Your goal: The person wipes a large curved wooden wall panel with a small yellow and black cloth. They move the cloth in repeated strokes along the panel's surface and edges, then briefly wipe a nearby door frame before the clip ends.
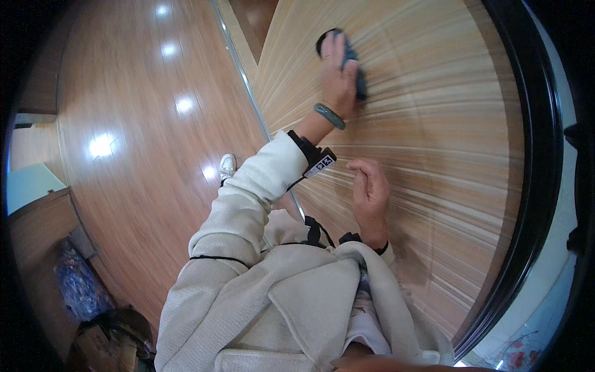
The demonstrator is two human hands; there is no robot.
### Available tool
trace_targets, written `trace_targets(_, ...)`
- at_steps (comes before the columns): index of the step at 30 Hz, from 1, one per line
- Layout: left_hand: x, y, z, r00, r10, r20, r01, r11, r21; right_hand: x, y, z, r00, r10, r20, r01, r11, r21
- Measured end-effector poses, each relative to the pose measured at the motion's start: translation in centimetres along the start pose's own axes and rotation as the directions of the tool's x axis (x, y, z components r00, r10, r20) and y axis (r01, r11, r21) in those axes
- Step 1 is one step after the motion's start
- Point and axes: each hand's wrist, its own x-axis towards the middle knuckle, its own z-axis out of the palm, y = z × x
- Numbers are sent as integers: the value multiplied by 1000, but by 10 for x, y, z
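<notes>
Held flat under my left hand point(338, 79) is a dark blue-grey cloth or pad point(360, 81), blurred at its edges. The hand presses it against the upper part of a light wood-grain panel point(446, 139). Above the left wrist sits a dark green bangle point(330, 116), and a black strapped device point(318, 160) is fastened over the cream sleeve. My right hand point(372, 197) hovers close to the panel, lower down, with its fingers curled in and nothing visible in them. Whether it touches the panel I cannot tell.
A metal strip point(246, 86) runs between the panel and the shiny wood-look floor point(153, 139). A black frame point(539, 139) curves along the panel's right side. At lower left are a blue plastic-wrapped bundle point(81, 279) and a dark bag point(111, 335). One white shoe point(227, 165) shows.
</notes>
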Motion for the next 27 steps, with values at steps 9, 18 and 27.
trace_targets(9, -165, -17, 4, 892, -452, -19, 453, 891, 29, -33, 10, -7, 998, -56, 33, 55, 998, 20)
trace_targets(18, -132, 42, 16, 992, -122, 43, 123, 992, -7, -46, 3, -22, 997, -54, -55, 58, 996, 71)
trace_targets(27, -173, 22, 18, 891, -448, -72, 448, 894, -12, -45, 3, -20, 994, -109, -14, 110, 992, 57)
